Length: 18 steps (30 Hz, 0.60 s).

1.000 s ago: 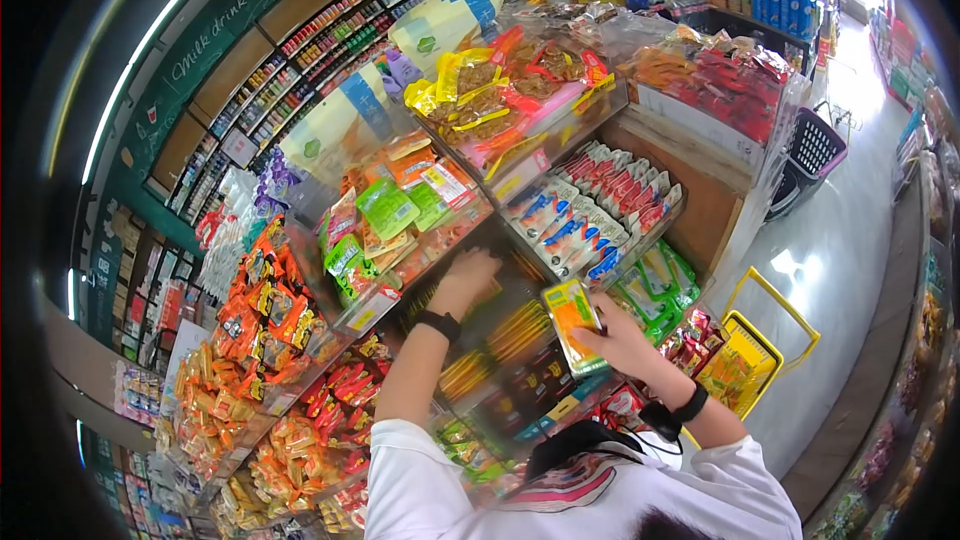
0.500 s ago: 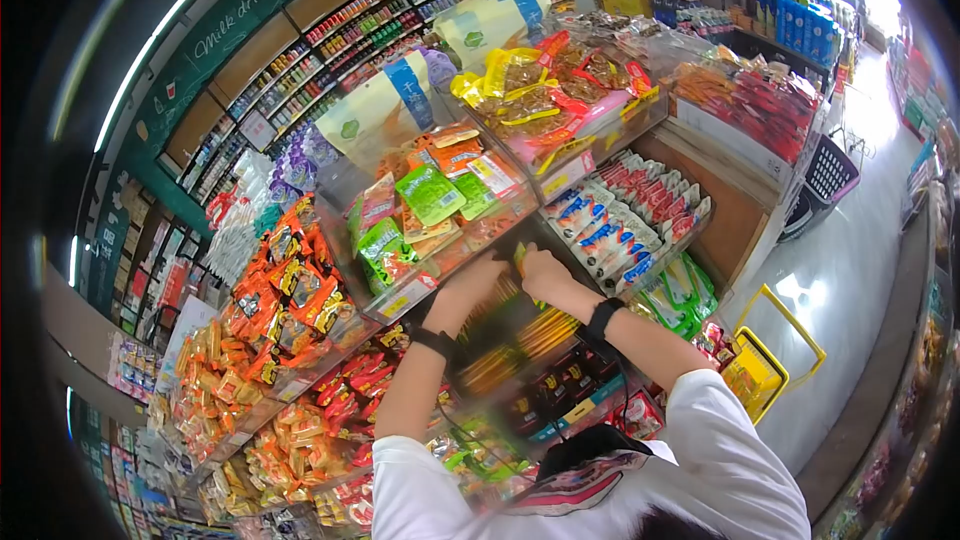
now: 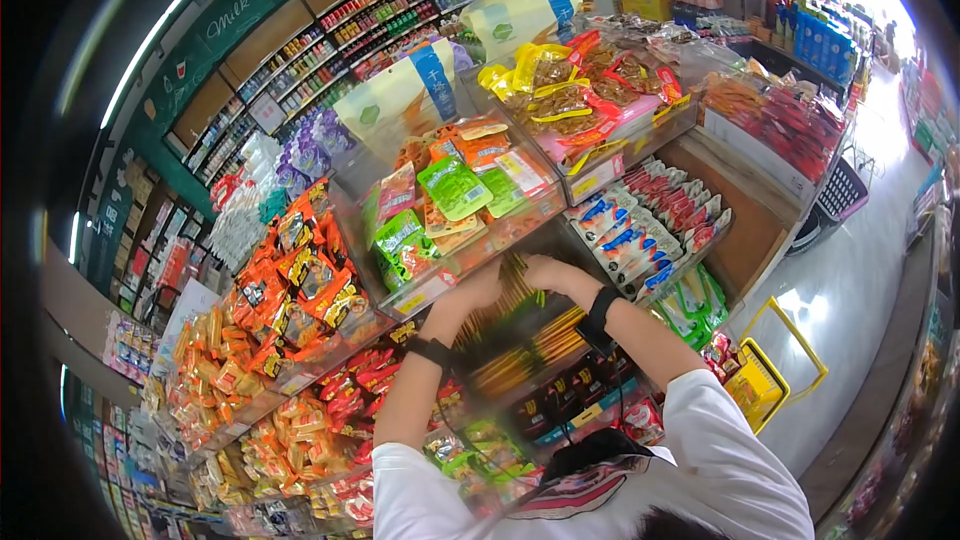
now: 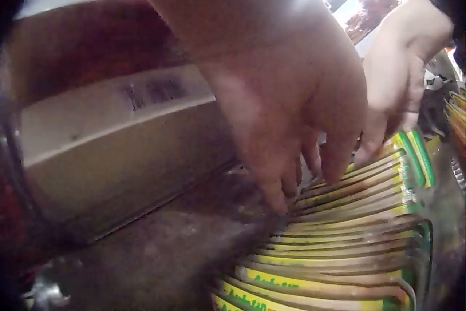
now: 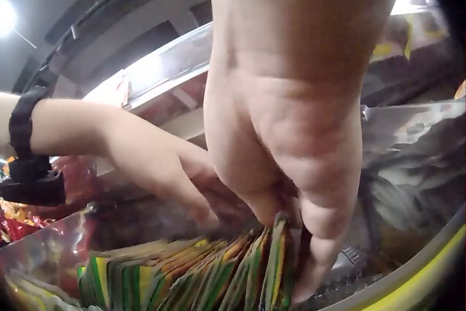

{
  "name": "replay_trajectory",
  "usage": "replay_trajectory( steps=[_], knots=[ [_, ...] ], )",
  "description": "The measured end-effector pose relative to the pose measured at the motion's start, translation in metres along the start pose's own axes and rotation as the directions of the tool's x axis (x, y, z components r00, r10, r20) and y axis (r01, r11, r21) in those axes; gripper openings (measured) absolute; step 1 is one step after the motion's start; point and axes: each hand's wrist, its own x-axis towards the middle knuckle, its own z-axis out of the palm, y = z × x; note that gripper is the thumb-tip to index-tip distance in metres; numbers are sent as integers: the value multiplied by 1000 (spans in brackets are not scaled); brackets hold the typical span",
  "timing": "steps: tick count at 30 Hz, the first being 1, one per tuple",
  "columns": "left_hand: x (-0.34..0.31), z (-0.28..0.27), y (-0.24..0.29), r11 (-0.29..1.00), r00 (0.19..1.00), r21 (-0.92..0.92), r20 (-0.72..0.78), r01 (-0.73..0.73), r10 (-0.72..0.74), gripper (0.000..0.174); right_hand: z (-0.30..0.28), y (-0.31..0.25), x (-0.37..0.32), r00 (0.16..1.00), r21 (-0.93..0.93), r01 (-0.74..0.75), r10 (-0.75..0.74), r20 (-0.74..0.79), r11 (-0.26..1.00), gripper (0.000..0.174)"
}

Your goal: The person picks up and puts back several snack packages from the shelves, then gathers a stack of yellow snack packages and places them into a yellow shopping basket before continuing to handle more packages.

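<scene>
flat packets [image 4: 349,231] on edge in row below snack tray [image 3: 500,242]; right hand [image 5: 302,158] pinches end ones between thumb and fingers; left hand [image 4: 291,100] at row, cannot tell if clamped. likely light, bendy, slick; best held by top edges.

Many thin, flat packets [image 4: 328,253], with yellow and green edges, stand upright in one close row, just beside the left fingers [image 4: 273,193]; the end ones are between the right thumb [image 5: 263,205] and fingers [image 5: 322,242].
</scene>
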Motion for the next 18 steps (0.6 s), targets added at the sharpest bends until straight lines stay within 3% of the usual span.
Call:
replay_trajectory(
  steps=[2, 3, 6, 9, 11, 13, 16, 18],
  knots=[
    [-14, -5, 10, 997, 995, 50, 75, 58, -62, 82, -21, -39, -62, 991, 291, -104, 74, 114, 951, 61],
    [-17, -5, 12, 993, 989, 75, 112, 86, -94, 94, -26, -36, -63, 977, 279, -139, 85, 197, 950, 62],
    [-9, 24, -10, 934, 981, 310, 29, 176, -194, 120, -13, -19, -43, 974, 395, -203, 141, 179, 896, 58],
    [-7, 46, -11, 928, 988, 360, -147, 90, -39, 118, -12, -11, -35, 978, 545, -137, 25, 207, 827, 54],
    [1, 56, -11, 943, 970, 331, -233, 16, 65, 117, -6, -7, -26, 990, 531, -71, -7, 144, 844, 51],
    [20, 66, -21, 950, 963, 312, -254, -4, 87, 118, -2, -5, -23, 997, 499, -32, -8, 78, 866, 47],
    [32, 61, -20, 944, 975, 327, -222, 48, 27, 118, -5, 5, -19, 984, 561, -10, -91, 151, 828, 48],
    [31, 55, -12, 944, 979, 322, -206, 78, -10, 118, -6, 7, -21, 992, 558, -96, 33, 122, 824, 49]
  ],
)
